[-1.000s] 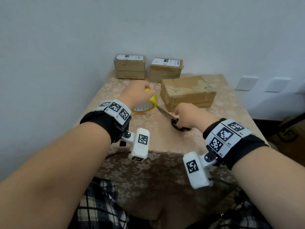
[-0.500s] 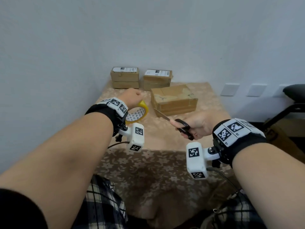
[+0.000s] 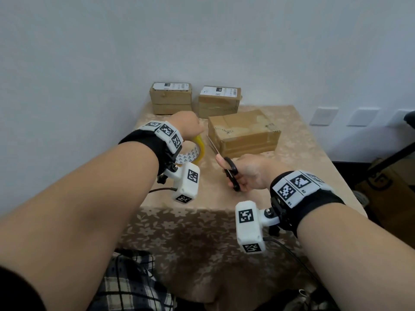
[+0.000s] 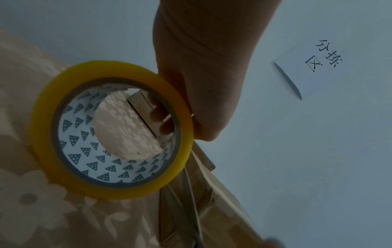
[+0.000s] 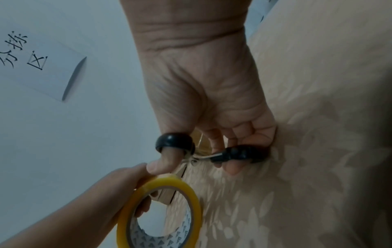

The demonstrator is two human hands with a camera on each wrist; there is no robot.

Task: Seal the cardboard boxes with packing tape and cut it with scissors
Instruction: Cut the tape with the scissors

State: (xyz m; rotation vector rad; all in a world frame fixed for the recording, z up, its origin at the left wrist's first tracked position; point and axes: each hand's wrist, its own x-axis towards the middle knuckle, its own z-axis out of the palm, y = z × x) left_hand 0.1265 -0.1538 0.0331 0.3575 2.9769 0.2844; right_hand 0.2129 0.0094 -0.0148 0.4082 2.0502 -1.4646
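My left hand (image 3: 187,126) grips a yellow roll of packing tape (image 3: 197,151) by its rim, lifted above the table; its fingers (image 4: 158,115) curl through the core of the tape roll (image 4: 112,129). My right hand (image 3: 244,173) holds black-handled scissors (image 3: 230,170), thumb (image 5: 167,161) through one loop and fingers through the other, blades pointing toward the tape roll (image 5: 161,209). A larger cardboard box (image 3: 242,131) lies just beyond the scissors' tip. Two smaller labelled boxes (image 3: 171,101) (image 3: 219,101) stand against the wall.
The table (image 3: 292,158) carries a beige floral cloth, its front edge near my lap. A white wall stands close behind the boxes, with a paper note (image 4: 314,67) on it. Dark items sit on the floor at right (image 3: 386,185).
Both hands lifted off the table: the right picked up the scissors and turned them blade-forward, the left raised the tape roll. The view has drawn back from the table.
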